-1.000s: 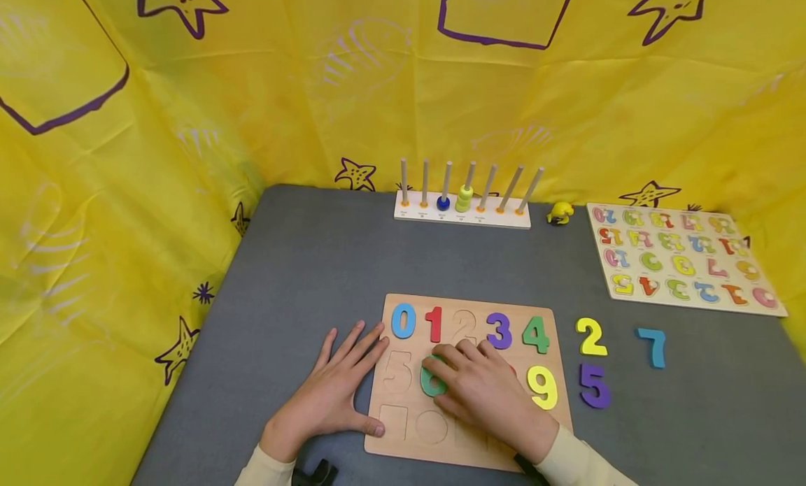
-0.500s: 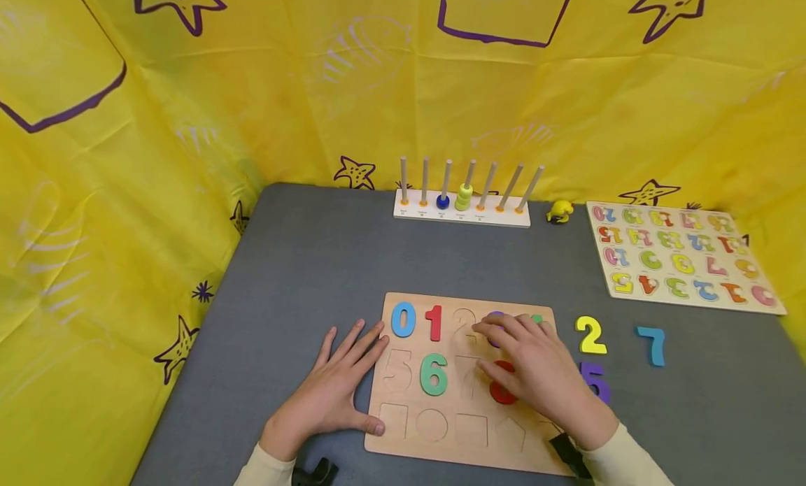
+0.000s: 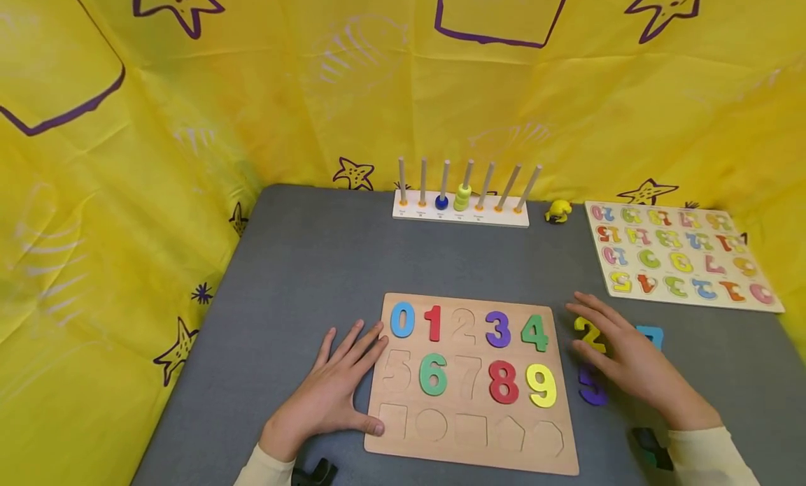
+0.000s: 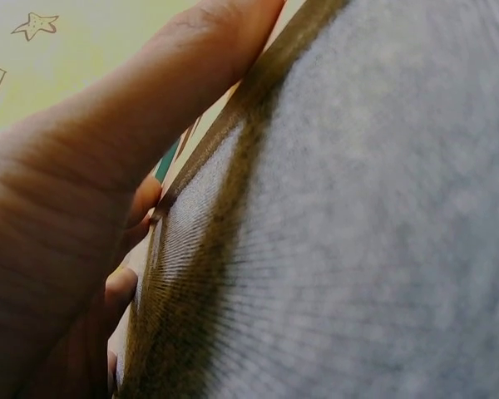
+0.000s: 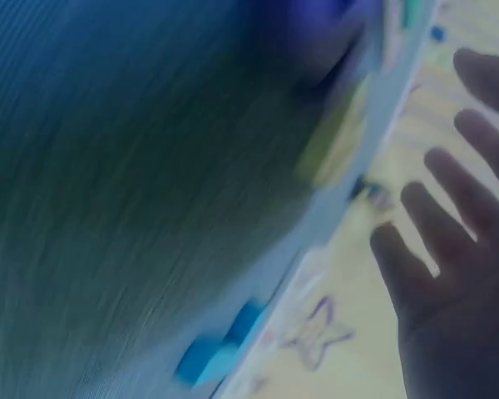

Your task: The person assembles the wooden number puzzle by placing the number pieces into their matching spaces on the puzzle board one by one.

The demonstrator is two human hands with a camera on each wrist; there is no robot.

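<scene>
In the head view my left hand (image 3: pixel 330 388) lies spread at the left side of a wooden number puzzle board (image 3: pixel 451 395), fingertips and thumb on its edge. Blue 0, red 1, purple 3, green 4, green 6, red 8 and yellow 9 (image 3: pixel 542 386) sit on the board; the outlines of 2, 5 and 7 are bare. My right hand (image 3: pixel 642 370) hovers over the yellow number 2 (image 3: pixel 590 334), thumb and fingers apart on either side of it. The purple 5 (image 3: pixel 592 389) lies below the thumb. Behind the hand, the blue 7 (image 3: pixel 653 334) is partly hidden.
Shape outlines line the board's bottom row. A white peg stand (image 3: pixel 462 217) with blue and green beads stands at the back, beside a small yellow toy (image 3: pixel 558 211). A second number board (image 3: pixel 686 301) lies at the back right. Yellow cloth (image 3: pixel 302 122) walls the table.
My right hand has left the green 6, crossed the board to the right and come over the yellow 2. My left hand has stayed at the board's edge.
</scene>
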